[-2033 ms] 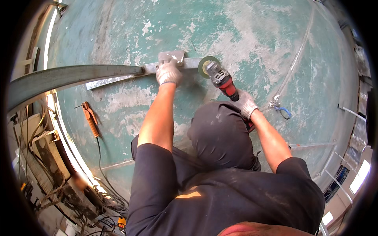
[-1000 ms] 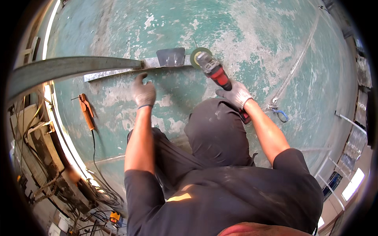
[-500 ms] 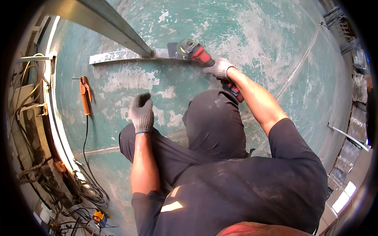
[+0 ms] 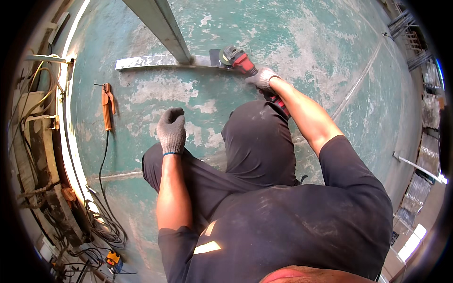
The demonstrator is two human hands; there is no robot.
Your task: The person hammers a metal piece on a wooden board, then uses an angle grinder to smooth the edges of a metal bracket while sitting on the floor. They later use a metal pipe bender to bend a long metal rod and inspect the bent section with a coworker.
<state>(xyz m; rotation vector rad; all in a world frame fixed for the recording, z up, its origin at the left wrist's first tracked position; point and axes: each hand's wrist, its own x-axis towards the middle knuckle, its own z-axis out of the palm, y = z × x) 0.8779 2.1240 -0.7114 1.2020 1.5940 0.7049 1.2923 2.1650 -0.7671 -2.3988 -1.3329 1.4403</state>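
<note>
My left hand (image 4: 171, 132) has come off the dark plate (image 4: 214, 57) and hangs near my left knee (image 4: 154, 162), well apart from the right, fingers curled; I can't tell whether they close fully. My right hand (image 4: 263, 79) is wrapped around the grinder (image 4: 243, 62), whose disc has shifted from the bar's end to over the plate, by the metal bar (image 4: 150, 62) on the floor (image 4: 292, 28). So no hand steadies the plate. I count one grinder, one plate, one bar, one post (image 4: 165, 29), one orange clamp (image 4: 107, 111).
</note>
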